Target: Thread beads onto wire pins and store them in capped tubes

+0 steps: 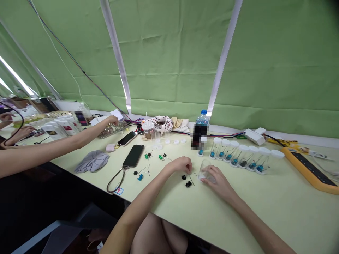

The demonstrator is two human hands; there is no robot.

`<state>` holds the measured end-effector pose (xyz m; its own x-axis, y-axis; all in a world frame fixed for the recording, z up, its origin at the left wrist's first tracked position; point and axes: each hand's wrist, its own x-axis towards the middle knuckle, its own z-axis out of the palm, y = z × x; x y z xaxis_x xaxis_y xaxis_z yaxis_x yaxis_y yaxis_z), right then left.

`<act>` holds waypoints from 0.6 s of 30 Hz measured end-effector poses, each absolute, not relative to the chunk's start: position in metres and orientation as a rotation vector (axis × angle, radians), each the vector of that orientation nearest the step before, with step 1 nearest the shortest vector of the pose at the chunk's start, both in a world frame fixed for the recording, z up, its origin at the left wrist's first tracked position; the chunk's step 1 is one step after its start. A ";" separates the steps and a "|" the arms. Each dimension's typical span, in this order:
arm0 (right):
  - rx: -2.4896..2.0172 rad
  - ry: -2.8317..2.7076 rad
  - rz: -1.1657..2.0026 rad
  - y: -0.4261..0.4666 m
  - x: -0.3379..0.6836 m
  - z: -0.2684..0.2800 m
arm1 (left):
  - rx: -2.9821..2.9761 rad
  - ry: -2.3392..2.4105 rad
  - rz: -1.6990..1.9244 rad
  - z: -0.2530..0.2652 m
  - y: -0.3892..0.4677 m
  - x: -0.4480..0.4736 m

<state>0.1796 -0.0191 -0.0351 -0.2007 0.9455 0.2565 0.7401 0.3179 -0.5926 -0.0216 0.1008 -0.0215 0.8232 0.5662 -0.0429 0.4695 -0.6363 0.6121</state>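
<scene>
My right hand (217, 177) is wrapped round a clear plastic cylinder (203, 169) that stands slightly tilted on the table. To its left, my left hand (181, 164) is low over the table with its fingers pinched together; what they hold, if anything, is too small to make out. A thin metal rod (192, 181) shows just below those fingertips, and I cannot tell whether they touch it. Close by lie a black round part (183, 177) and a black knobbed part (188, 184). Further left are a blue part (140, 177) and green parts (160, 157) with bent wires.
Several white-capped clear jars (234, 152) with blue parts inside stand in a row at right, near an orange power strip (308, 169). A bottle (203, 120) stands behind. Phones (134, 155), a grey cloth (92, 161) and a lidded cup (147, 129) lie left, beside another person's arm (71, 141).
</scene>
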 end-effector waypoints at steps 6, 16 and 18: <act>-1.505 -1.998 0.459 -0.019 0.183 -0.036 | 2.268 0.799 0.311 -0.021 0.094 -0.031; -1.420 -1.847 0.376 -0.024 0.185 -0.030 | 1.958 0.868 0.665 -0.002 0.089 -0.049; -1.355 -1.695 0.264 -0.029 0.185 -0.023 | 1.818 0.791 0.816 0.003 0.083 -0.044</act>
<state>0.1847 -0.0292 -0.0234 0.0286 0.8567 0.5150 0.6593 0.3711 -0.6539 -0.0440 0.0827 0.0031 0.5663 0.8025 0.1878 0.1628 -0.3323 0.9290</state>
